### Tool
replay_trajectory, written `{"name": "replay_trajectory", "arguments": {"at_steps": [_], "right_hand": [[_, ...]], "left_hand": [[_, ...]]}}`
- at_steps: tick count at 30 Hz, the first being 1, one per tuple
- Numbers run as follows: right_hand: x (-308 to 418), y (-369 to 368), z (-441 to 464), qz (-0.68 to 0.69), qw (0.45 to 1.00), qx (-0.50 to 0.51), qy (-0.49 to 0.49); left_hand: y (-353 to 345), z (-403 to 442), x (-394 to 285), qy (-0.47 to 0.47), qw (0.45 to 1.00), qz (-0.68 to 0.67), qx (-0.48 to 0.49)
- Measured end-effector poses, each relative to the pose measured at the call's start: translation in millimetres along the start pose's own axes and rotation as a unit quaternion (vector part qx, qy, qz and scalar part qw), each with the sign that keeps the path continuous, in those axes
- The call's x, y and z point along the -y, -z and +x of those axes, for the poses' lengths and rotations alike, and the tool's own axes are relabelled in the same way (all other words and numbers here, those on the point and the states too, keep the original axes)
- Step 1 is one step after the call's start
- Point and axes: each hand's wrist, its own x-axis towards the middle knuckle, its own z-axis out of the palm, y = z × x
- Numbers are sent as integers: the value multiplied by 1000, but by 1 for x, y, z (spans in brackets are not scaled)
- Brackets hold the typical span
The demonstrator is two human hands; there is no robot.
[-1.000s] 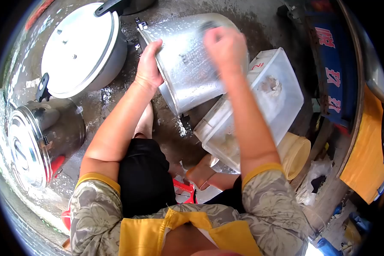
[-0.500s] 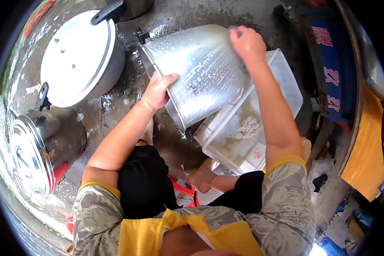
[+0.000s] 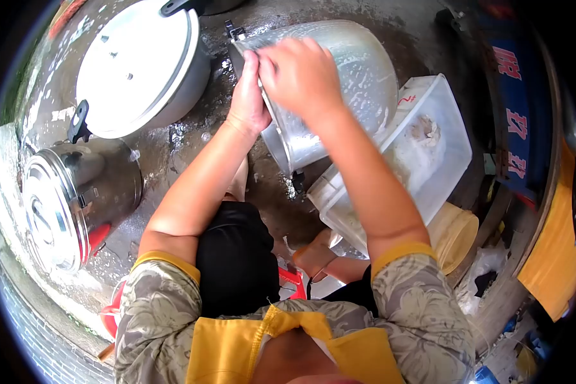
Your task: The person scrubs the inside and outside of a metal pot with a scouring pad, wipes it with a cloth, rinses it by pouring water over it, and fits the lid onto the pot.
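A large metal pot (image 3: 361,73) lies on its side in front of me, with streaks of white suds on its wet outer wall. My left hand (image 3: 249,105) is closed on its rim, thumb pointing up along the edge. Close beside that thumb, my right hand (image 3: 304,80) rests on the pot wall near the rim. Its fingers are curled and a little blurred, and whatever they may hold is hidden. Under the pot's right side stands a translucent plastic tub (image 3: 451,115) with a crumpled whitish cloth (image 3: 425,130) and cloudy water in it.
To the left stand a big lidded pot (image 3: 134,70) with black handles and a steel lidded container (image 3: 102,179). A yellowish round bucket (image 3: 457,237) is right of my knee. A blue panel with red characters (image 3: 512,115) edges the right side. The floor (image 3: 192,160) is wet.
My right hand has moved left across the pot, from its base end to near the rim beside my left hand. The left hand keeps its hold. The view has shifted slightly.
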Motion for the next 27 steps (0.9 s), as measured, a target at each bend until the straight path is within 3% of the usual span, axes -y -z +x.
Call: {"name": "replay_trajectory", "arguments": {"at_steps": [3,6,8,10,12,13,15,16,17,22,23,25,26,27], "right_hand": [[24,-12,-96,55,977,-207,10],[23,-20,-136,68,976,-205,-22],[10,-14,-112,27,975,-220,25],[-33,-13,-69,-10,964,-267,-1],[-93,4,-37,-104,955,-263,-92],[-104,10,-30,-107,954,-266,-89],[-122,19,-22,-127,960,-193,-157],[-99,19,-26,-27,977,-185,-99],[-101,23,-21,-33,977,-184,-98],[-111,28,-16,-28,972,-155,-176],[-132,38,-1,-27,943,-159,-290],[-144,42,7,-17,917,-105,-384],[-137,44,8,-21,917,-110,-383],[-129,40,9,-17,949,-129,-287]], "left_hand": [[-18,-7,-7,-25,997,30,-64],[-18,-7,-8,-14,999,8,-28],[-23,-13,-8,-39,998,34,-38],[-20,-11,-9,-25,998,30,-39],[-16,-1,-14,-29,998,22,-51],[-14,-1,-15,-31,998,21,-46],[-12,4,-15,-43,996,38,-70],[-8,8,-16,-39,996,31,-68],[-7,9,-16,-33,997,18,-61],[5,14,-18,-19,997,41,-55],[8,15,-16,-19,997,48,-58],[11,17,-13,-29,996,61,-56],[10,16,-12,-37,995,67,-61],[8,20,-9,-40,996,54,-57]]}}
